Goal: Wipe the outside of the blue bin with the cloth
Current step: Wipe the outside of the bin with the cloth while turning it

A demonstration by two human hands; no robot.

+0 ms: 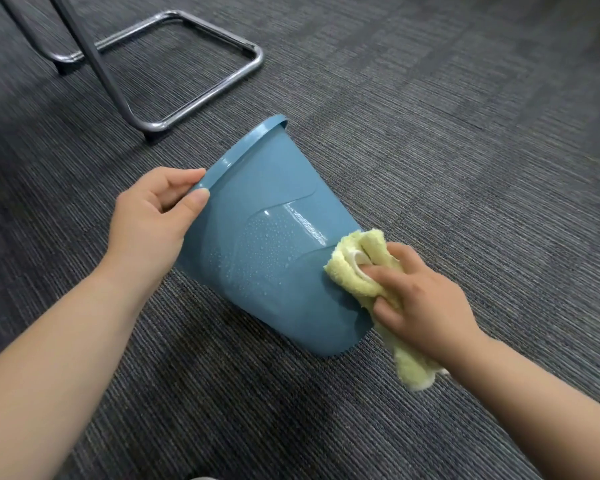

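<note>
The blue bin [264, 237] lies tilted on its side on the carpet, its rim toward the upper left and its base toward the lower right. Water droplets dot its outer wall. My left hand [153, 216] grips the rim at its near edge, thumb on the outside. My right hand [420, 306] holds a bunched pale yellow cloth [357, 268] and presses it against the bin's outer wall close to the base. A tail of the cloth hangs below my right wrist.
Dark grey striped carpet [465, 133] covers the whole floor. A chair's chrome sled frame [208, 98] stands behind the bin at the upper left, with dark legs rising out of view.
</note>
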